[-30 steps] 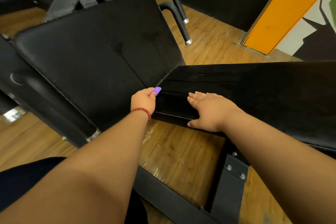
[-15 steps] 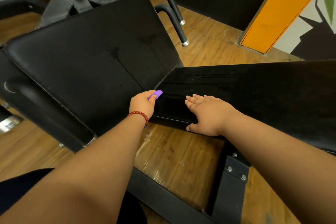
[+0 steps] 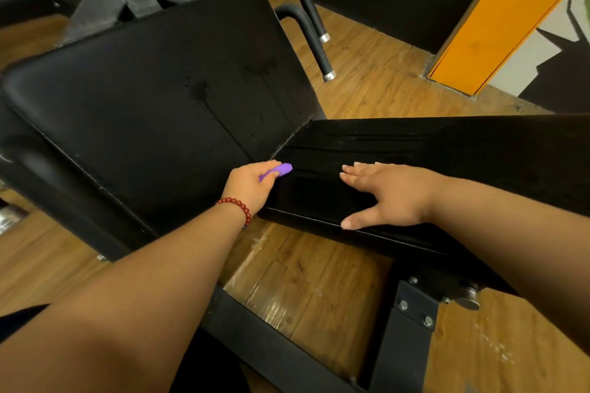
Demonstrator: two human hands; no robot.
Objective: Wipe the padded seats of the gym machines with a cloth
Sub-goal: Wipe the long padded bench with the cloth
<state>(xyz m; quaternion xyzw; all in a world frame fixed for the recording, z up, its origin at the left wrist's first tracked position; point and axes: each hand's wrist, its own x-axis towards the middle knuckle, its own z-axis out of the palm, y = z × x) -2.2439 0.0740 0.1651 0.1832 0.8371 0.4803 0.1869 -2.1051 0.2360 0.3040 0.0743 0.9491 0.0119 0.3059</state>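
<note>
The wooden floor (image 3: 367, 96) fills the background, with an orange pillar (image 3: 498, 25) in the upper right of the frame. A big black back pad (image 3: 143, 112) slopes across the upper left, streaked with damp marks. A long black seat pad (image 3: 447, 150) runs in from the right edge and meets it at a seam near the middle. A black steel frame (image 3: 405, 348) with bolted plates crosses the lower part of the frame under the seat pad. The right hand (image 3: 392, 195) lies flat on the seat pad just right of centre. Its fingers are straight, close together and pointing left, and its thumb is spread out along the pad's near edge. The left hand (image 3: 252, 185), with a red bead bracelet (image 3: 238, 204) at the wrist, sits at the seam, fingers curled round a purple cloth (image 3: 281, 170). Only a short rolled end of the cloth shows, sticking out past the curled fingers. It points right and slightly up, with its long axis roughly along the seat pad's length, and touches that pad's left end. The rest of it is hidden inside the hand. The two hands are near each other but apart.
</note>
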